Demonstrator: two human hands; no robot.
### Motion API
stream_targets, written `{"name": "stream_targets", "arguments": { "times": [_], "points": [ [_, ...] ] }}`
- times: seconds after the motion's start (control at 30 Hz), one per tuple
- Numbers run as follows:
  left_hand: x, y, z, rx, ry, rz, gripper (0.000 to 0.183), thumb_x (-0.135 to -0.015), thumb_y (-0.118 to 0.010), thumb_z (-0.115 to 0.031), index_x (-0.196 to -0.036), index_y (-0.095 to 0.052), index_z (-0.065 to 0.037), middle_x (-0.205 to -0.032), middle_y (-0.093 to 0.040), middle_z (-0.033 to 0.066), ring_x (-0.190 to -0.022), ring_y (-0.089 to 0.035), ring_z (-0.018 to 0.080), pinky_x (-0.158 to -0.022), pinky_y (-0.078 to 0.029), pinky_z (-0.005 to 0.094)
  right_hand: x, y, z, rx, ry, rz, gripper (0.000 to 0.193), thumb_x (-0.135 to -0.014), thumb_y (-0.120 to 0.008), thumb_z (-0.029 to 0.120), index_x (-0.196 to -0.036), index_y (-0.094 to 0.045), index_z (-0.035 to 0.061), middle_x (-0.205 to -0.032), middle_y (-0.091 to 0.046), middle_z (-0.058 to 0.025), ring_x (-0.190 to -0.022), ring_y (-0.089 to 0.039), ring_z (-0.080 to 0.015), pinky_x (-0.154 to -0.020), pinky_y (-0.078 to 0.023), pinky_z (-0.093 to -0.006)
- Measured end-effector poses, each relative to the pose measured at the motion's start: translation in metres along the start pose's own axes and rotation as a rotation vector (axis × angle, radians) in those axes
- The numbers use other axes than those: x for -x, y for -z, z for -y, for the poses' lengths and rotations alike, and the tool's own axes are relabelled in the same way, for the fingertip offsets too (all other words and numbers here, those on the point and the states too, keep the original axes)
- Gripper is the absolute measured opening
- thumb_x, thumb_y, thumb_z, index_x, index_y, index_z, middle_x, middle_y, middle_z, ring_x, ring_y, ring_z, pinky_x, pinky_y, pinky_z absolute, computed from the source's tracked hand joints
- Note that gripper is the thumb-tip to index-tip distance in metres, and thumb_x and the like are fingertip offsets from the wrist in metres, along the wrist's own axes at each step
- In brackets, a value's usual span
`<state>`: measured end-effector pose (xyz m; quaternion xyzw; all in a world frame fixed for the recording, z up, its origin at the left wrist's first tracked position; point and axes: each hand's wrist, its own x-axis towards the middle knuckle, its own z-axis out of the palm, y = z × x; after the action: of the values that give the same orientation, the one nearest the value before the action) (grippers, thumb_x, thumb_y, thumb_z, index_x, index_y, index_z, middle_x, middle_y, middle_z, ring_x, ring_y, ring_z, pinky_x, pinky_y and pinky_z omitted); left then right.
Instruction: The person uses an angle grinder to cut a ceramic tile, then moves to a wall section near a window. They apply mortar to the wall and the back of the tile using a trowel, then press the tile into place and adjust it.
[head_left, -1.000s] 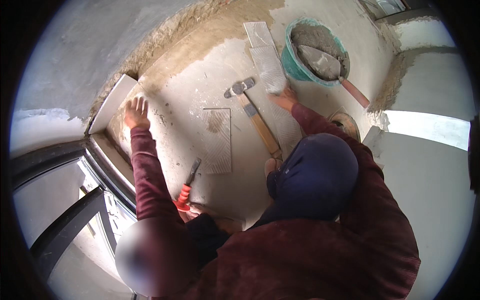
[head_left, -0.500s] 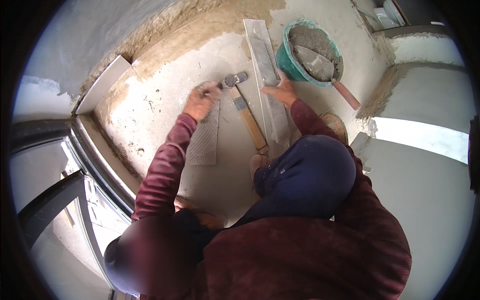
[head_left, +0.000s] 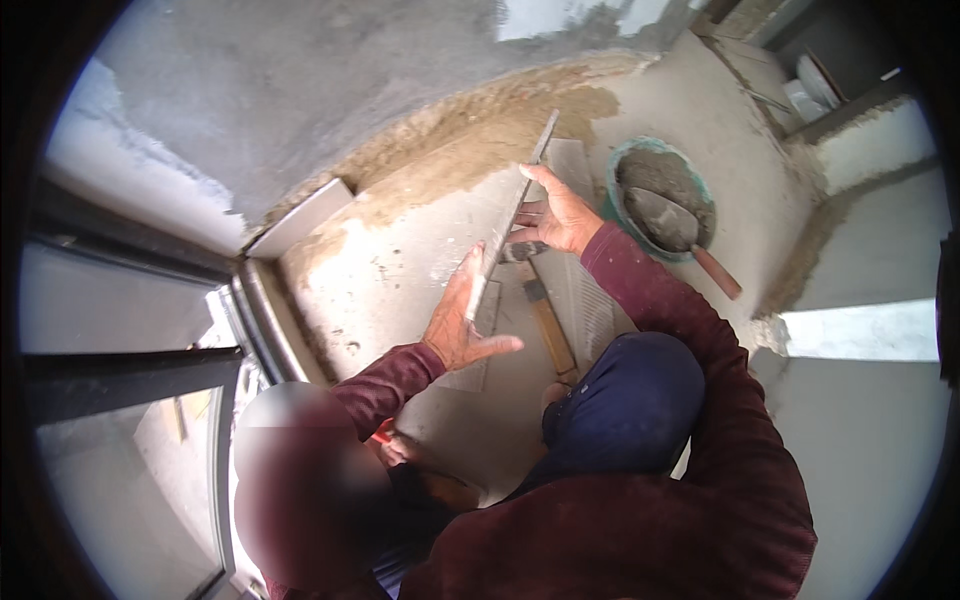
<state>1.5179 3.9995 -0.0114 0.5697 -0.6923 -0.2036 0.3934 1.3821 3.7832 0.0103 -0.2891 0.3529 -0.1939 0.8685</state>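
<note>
The left hand (head_left: 460, 315) is unclenched, thumb spread, its palm at the lower end of a tile strip (head_left: 504, 237). On the floor (head_left: 395, 265) a second ago, that strip now hangs raised between both hands' fingers, seemingly free to be turned. A hammer (head_left: 548, 325) lies below them. The right hand (head_left: 568, 218) grasps the strip's middle, a bucket (head_left: 612, 195) right of its fingers.

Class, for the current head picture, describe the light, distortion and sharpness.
Head view: strong glare bleaches the grey concrete floor left of the bare left hand; the base of the grey plastered wall arcs; black surrounds the round image; a smooth blurred patch hides detail at lower left.
</note>
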Motion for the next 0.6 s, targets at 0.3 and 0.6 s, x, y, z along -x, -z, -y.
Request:
{"name": "stream_targets", "arguments": {
  "times": [0.3, 0.6],
  "points": [
    [-0.044, 0.158, -0.037, -0.357, 0.167, -0.456, 0.027, -0.092, -0.060, -0.017, -0.116, -0.066, -0.005, -0.073, -0.063, 0.0143, -0.067, -0.060, 0.0209, -0.068, -0.052, 0.0377, -0.002, -0.099, -0.016, 0.007, -0.223, 0.343, 0.090, -0.089, -0.058, 0.065, -0.146, -0.028, 0.0020, -0.131, -0.047, -0.0257, -0.112, -0.058, -0.0372, -0.091, -0.055, -0.0527],
    [0.002, 0.314, -0.004, -0.355, 0.423, -0.832, 0.033, -0.091, -0.062, -0.027, -0.113, -0.069, -0.004, -0.097, -0.069, 0.0239, -0.077, -0.070, 0.0350, -0.063, -0.057, 0.0389, -0.035, -0.118, -0.025, 1.477, 0.023, 0.657, 0.058, -0.092, -0.064, 0.040, -0.133, -0.055, 0.0006, -0.109, -0.065, -0.0181, -0.095, -0.067, -0.0277, -0.079, -0.059, -0.0409]
  ]
}}
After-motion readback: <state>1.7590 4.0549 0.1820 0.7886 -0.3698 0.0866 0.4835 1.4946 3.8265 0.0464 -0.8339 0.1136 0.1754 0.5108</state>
